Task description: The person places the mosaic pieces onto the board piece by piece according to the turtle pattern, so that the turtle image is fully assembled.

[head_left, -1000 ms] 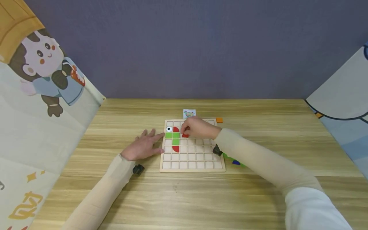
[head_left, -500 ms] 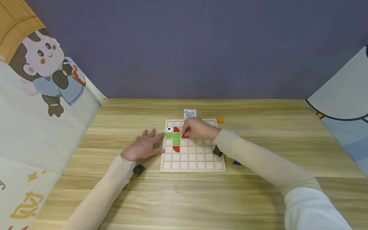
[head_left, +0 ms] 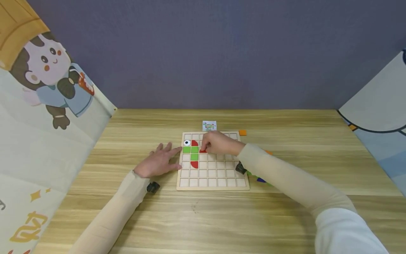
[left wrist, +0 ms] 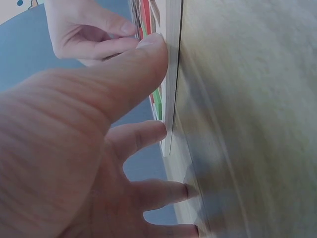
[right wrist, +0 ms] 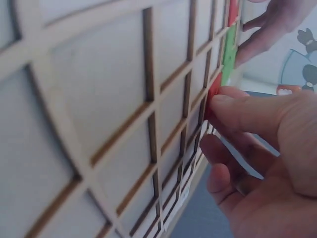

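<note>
A wooden grid board lies on the table. My right hand pinches a red piece between thumb and fingers, at a cell just right of the green squares. The fingertips cover part of that piece, so its full shape is hidden. My left hand rests with spread fingers at the board's left edge; thumb and index finger touch the rim in the left wrist view. A white round eye piece and two red quarter-circle pieces sit in cells near the green ones.
Behind the board lies a small picture card. An orange square is by the far right corner. Green, blue and orange pieces lie right of the board, partly under my right forearm. A dark wall rises behind the table.
My right hand has shifted very slightly, with the red piece now lower and flatter at its cell. The left hand stays in place.
</note>
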A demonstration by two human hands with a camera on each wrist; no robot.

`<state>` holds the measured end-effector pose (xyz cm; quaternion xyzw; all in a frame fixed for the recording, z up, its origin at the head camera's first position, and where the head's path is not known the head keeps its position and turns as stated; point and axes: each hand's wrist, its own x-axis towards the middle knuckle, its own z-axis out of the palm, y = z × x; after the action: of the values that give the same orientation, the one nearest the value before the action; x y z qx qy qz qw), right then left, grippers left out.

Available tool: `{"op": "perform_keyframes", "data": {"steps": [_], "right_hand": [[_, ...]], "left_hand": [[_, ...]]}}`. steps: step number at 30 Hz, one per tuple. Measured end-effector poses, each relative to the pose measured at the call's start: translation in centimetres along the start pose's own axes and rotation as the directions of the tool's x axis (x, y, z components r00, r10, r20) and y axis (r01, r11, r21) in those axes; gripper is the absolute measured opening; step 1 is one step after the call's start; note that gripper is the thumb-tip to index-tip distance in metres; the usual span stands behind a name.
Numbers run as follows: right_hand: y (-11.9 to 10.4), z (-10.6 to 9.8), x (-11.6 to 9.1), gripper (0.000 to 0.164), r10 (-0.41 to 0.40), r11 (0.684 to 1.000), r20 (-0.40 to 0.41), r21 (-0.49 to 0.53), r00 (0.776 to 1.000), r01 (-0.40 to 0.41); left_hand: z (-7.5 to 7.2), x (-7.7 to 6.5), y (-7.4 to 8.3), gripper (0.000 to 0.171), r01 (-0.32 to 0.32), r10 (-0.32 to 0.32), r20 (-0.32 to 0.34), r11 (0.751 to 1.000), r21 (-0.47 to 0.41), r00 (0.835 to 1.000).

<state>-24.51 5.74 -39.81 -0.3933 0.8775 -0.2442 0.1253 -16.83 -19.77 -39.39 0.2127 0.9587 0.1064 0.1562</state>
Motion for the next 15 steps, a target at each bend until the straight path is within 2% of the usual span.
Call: {"op": "perform_keyframes", "data": {"steps": [7, 15], "right_hand": [[1.2, -1.5, -2.6, 0.013, 0.069, 0.996, -0.011, 0.061, 0.998, -0.069], [4.0, -4.0, -6.6, 0.013, 0.179, 0.983, -0.059, 0.047, 0.982, -0.176]], "left_hand": [[0.0, -0.1, 0.1, 0.073, -0.017, 0.017, -0.012, 1.0, 0.007, 1.0], [-0.1, -0.2, 0.1, 0.073, -0.014, 0.014, -0.004, 1.0, -0.002, 1.0]]}}
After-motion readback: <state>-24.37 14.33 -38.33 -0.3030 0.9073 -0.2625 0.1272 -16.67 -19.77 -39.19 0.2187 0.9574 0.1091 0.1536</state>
